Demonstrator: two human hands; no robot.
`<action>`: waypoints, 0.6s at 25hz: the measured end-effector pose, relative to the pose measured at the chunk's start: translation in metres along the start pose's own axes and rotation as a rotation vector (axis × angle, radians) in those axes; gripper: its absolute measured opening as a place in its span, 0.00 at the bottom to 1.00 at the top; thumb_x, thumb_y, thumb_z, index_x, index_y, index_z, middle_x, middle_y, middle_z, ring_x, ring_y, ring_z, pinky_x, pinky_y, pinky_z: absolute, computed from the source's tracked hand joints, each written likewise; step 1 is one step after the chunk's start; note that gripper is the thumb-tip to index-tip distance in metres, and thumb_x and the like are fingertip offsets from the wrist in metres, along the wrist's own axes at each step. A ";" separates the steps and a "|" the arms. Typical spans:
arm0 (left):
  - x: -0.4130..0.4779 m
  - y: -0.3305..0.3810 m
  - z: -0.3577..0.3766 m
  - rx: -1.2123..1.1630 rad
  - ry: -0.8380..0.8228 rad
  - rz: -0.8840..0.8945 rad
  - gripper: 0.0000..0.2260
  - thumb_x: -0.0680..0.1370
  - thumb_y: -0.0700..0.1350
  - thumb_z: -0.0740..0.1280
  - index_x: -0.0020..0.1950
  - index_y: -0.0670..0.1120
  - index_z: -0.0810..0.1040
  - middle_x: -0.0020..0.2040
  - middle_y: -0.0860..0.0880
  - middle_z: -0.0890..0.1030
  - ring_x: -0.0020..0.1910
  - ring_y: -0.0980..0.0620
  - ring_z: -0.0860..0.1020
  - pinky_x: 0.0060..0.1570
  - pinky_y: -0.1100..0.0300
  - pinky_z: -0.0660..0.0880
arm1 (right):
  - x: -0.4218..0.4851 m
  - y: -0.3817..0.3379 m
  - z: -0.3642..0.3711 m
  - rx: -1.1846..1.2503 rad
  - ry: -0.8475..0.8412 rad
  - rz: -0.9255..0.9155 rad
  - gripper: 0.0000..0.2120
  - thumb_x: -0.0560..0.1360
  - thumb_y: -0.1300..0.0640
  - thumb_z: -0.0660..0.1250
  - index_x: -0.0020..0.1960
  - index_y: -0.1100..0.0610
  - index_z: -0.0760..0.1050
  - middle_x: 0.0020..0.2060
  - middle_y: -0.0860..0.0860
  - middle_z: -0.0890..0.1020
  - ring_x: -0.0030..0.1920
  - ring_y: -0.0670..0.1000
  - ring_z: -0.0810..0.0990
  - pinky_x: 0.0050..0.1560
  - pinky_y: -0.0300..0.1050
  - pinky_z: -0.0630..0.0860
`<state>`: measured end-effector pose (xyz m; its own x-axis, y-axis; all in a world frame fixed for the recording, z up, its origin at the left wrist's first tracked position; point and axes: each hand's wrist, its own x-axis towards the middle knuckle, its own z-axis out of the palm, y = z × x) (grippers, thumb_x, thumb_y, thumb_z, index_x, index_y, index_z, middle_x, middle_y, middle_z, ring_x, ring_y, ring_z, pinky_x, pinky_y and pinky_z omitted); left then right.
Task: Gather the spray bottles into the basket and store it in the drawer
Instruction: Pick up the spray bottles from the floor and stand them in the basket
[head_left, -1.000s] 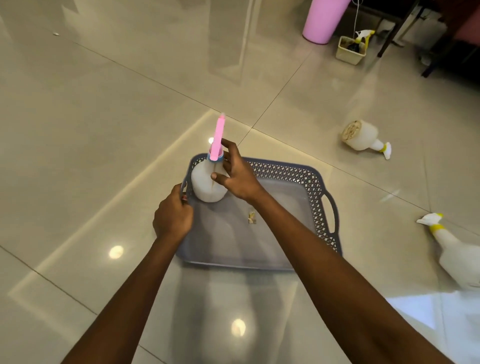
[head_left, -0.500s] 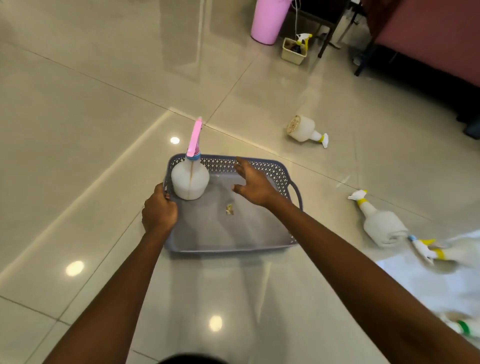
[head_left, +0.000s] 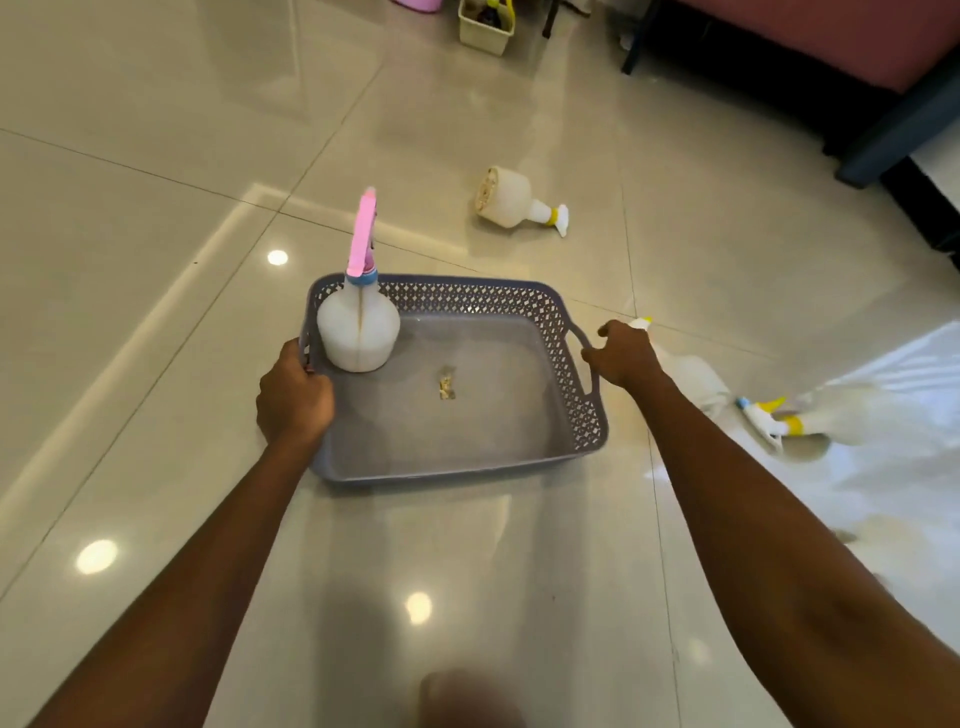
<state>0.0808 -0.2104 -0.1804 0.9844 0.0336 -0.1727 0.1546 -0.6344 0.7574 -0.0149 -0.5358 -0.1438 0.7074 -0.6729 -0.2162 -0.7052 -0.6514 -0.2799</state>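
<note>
Half a second on, the person's right hand (head_left: 621, 353) has swung out of the basket's middle to its right-hand side, while the view has closed in on the floor.

From the left: the left hand (head_left: 295, 395) is clenched around the left rim of the grey-blue rectangular plastic basket (head_left: 576, 415) with lattice-cut walls, which sits flat on the glossy beige floor tiles (head_left: 156, 156). Just beside that hand, in the basket's far-left corner, a white round-bodied plastic spray bottle with a pink trigger head (head_left: 359, 325) stands upright. A small gold-coloured scrap (head_left: 446, 383) lies near the middle of the basket's bare bottom.

At the right side, the right hand hovers with fingers curled at the basket's cut-out handle; whether it grips the handle or is only beside it cannot be told. Directly behind that hand, a white spray bottle with a yellow-tipped nozzle (head_left: 693, 371) lies on its side on the tiles, partly hidden. Further right, another white spray bottle with a yellow collar (head_left: 831, 415) lies blurred in bright glare.

Beyond the basket, well apart from it, a cream-white spray bottle with a yellow collar (head_left: 511, 203) lies on its side, base towards the left. At the top edge stands a small cream plastic bin (head_left: 485, 31).
</note>
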 end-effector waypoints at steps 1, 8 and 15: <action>-0.001 0.003 0.008 -0.003 -0.008 -0.003 0.14 0.77 0.39 0.56 0.62 0.42 0.72 0.58 0.34 0.77 0.56 0.32 0.75 0.52 0.46 0.72 | 0.005 0.017 -0.001 -0.016 -0.005 0.039 0.25 0.75 0.44 0.62 0.59 0.64 0.72 0.58 0.64 0.77 0.61 0.63 0.73 0.58 0.52 0.70; 0.012 0.017 0.027 0.037 0.009 0.001 0.15 0.77 0.37 0.56 0.63 0.43 0.71 0.56 0.34 0.78 0.54 0.31 0.75 0.50 0.46 0.72 | 0.044 0.064 -0.009 -0.201 0.090 0.067 0.25 0.76 0.47 0.62 0.64 0.65 0.67 0.60 0.64 0.77 0.60 0.64 0.73 0.63 0.55 0.66; 0.025 0.030 0.041 0.050 -0.012 0.017 0.15 0.79 0.39 0.56 0.65 0.44 0.70 0.57 0.35 0.78 0.55 0.31 0.75 0.49 0.46 0.72 | 0.058 0.079 0.014 -0.671 0.130 0.162 0.19 0.73 0.57 0.65 0.61 0.61 0.67 0.57 0.58 0.77 0.59 0.57 0.74 0.62 0.52 0.67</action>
<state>0.1070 -0.2602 -0.1873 0.9858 0.0132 -0.1674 0.1327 -0.6726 0.7281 -0.0292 -0.6212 -0.1910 0.6091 -0.7890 -0.0811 -0.7080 -0.5869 0.3928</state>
